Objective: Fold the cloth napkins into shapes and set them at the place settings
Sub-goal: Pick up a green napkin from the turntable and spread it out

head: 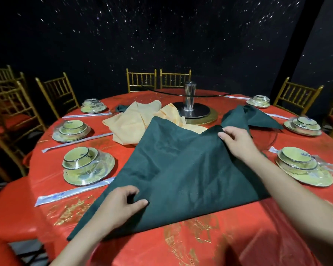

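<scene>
While the green napkin lies spread on the red tablecloth near the table's front rim, the left hand pinches a ridge of cloth at its near-left side. The right hand pinches its raised far corner. Peach napkins lie just beyond the far edge, and a second green napkin lies beyond the right hand. The left place setting and right place setting flank the cloth, with bare tablecloth between.
</scene>
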Demonstrator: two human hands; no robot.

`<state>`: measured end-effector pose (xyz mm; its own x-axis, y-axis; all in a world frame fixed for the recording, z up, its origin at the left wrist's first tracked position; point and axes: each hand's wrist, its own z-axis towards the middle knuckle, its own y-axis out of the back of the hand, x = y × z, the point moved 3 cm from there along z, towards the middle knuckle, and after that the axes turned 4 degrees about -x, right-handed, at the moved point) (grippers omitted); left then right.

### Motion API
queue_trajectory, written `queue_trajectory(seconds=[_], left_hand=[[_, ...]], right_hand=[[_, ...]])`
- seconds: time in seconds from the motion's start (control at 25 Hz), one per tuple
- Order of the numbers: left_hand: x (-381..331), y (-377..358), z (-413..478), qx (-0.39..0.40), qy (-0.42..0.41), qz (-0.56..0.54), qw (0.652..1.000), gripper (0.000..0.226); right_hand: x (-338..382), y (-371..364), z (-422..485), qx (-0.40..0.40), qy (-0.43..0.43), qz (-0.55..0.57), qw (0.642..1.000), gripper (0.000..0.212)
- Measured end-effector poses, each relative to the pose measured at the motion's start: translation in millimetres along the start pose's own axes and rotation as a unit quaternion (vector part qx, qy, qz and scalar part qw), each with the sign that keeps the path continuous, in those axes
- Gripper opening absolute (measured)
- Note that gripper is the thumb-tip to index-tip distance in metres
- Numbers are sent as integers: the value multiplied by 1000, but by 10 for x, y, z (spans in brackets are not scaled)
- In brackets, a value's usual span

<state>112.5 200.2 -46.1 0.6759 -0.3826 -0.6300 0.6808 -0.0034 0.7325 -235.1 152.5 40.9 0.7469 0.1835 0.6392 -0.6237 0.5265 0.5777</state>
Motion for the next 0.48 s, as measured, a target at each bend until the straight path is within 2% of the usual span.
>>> queue_trajectory(seconds=[0.12,0.2,0.24,0.36,0.48], left_hand=[[290,-6,152,-73,10,56,996,34],[450,-55,242,-128,-16,137,982,42],[534,-87,285,-129,-10,156,979,43],[751,-117,421,-117,45,167,978,46],[927,-92,493,-180,37,152,971,47]], right_hand=[[53,-456,344,-6,0,-13,1000,15],[60,-790,581,24,0,-23,999,18],[65,-934,685,39,-12,-27,999,19],[57,-1358,1009,53,-21,-34,998,21],[76,-1738,1262,61,5,-60,996,20]])
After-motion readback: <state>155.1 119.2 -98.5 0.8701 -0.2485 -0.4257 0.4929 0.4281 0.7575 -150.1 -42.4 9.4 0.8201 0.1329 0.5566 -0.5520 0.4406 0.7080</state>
